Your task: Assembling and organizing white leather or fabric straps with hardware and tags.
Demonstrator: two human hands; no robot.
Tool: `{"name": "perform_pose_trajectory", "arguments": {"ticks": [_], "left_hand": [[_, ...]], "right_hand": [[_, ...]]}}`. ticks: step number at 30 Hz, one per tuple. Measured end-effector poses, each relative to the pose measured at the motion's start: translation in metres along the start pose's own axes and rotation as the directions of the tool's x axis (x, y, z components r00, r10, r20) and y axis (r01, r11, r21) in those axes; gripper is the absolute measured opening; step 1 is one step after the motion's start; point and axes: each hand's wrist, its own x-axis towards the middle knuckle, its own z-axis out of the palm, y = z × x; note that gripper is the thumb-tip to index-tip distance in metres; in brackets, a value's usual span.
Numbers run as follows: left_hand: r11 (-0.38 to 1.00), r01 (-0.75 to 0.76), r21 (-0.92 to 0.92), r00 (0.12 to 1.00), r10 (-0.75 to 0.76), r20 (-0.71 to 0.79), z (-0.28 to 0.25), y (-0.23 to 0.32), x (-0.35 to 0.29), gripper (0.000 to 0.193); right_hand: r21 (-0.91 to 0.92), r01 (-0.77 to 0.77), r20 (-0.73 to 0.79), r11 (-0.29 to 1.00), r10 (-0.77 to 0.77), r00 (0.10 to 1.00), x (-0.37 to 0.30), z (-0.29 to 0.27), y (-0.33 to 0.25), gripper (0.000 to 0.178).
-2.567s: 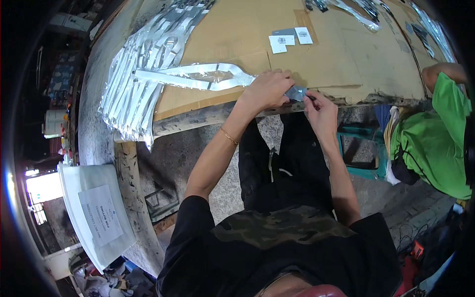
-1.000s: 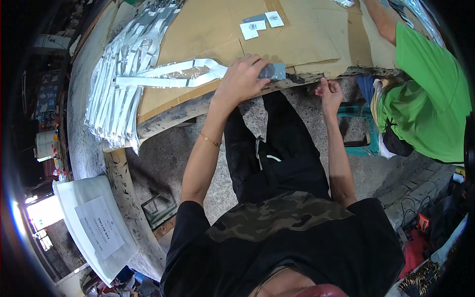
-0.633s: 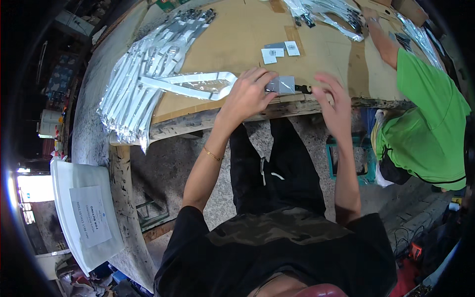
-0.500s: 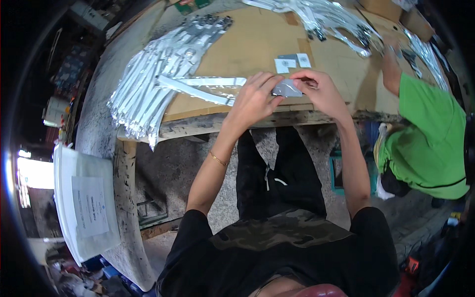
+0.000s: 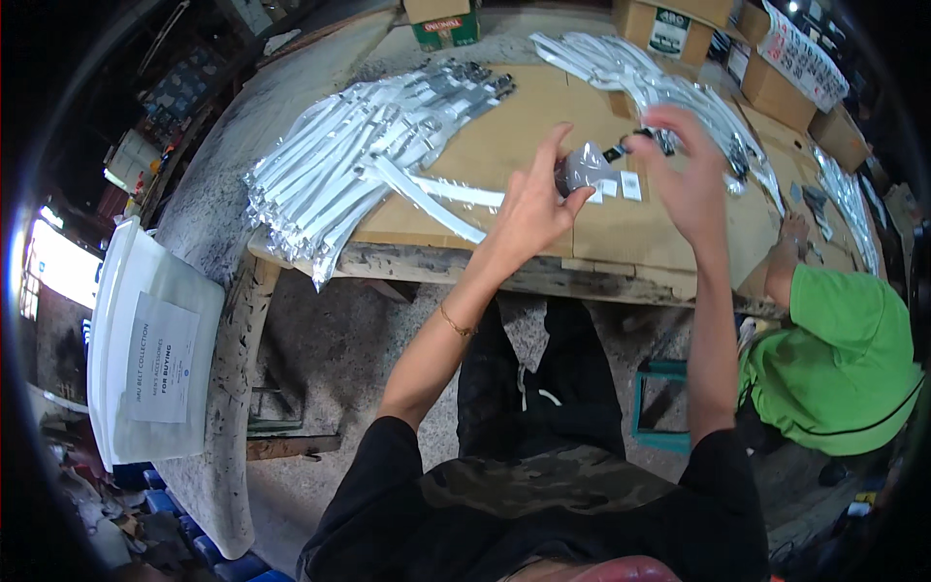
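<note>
My left hand (image 5: 538, 199) is raised over the near edge of the table, its thumb and fingers closed around a greyish, shiny, see-through plastic piece (image 5: 585, 167). To its right is my right hand (image 5: 684, 170), smeared by motion, with a small dark piece (image 5: 614, 153) at its thumb tip; what this piece is cannot be made out. Below the hands lie small white cards (image 5: 630, 185) on the cardboard. White belts in clear sleeves (image 5: 373, 145) form a big pile to the left, and a loose white belt (image 5: 427, 201) reaches from it towards my left wrist.
Another pile of sleeved belts (image 5: 621, 73) lies at the far right, with cardboard boxes (image 5: 635, 29) behind. A co-worker in a green shirt (image 5: 834, 320) works at the right, one hand on the table. A white plastic bin (image 5: 208, 320) stands at the left.
My hands have moved apart; the right one has lifted away to the right and the plastic piece stays in the left. The head view has shifted, showing more of the table's far side.
</note>
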Motion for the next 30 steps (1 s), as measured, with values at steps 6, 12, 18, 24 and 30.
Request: {"name": "perform_pose_trajectory", "arguments": {"ticks": [6, 12, 18, 24, 30], "left_hand": [[0.991, -0.130, -0.036, 0.956, 0.115, -0.269, -0.012, 0.021, 0.021, 0.074], [0.967, -0.256, -0.002, 0.884, 0.233, -0.406, -0.017, 0.039, 0.032, 0.066], [0.958, -0.255, 0.131, 0.874, 0.287, -0.392, -0.026, 0.042, 0.041, 0.046], [0.979, -0.201, 0.034, 0.933, 0.202, -0.298, -0.041, 0.048, 0.045, 0.044], [0.979, -0.062, -0.194, 0.989, 0.034, -0.145, -0.062, 0.055, 0.055, 0.031]], "right_hand": [[0.412, -0.075, -0.058, 0.908, 0.109, 0.992, -0.005, 0.025, -0.027, 0.029], [0.521, 0.053, -0.143, 0.852, 0.025, 0.989, 0.023, 0.026, -0.036, 0.023], [0.500, -0.017, 0.001, 0.866, 0.019, 1.000, 0.039, 0.015, -0.031, 0.016], [0.438, -0.020, 0.275, 0.899, -0.113, 0.955, 0.064, -0.008, -0.028, 0.009], [0.470, 0.212, 0.246, 0.857, -0.358, 0.901, 0.090, -0.013, -0.031, 0.008]]}}
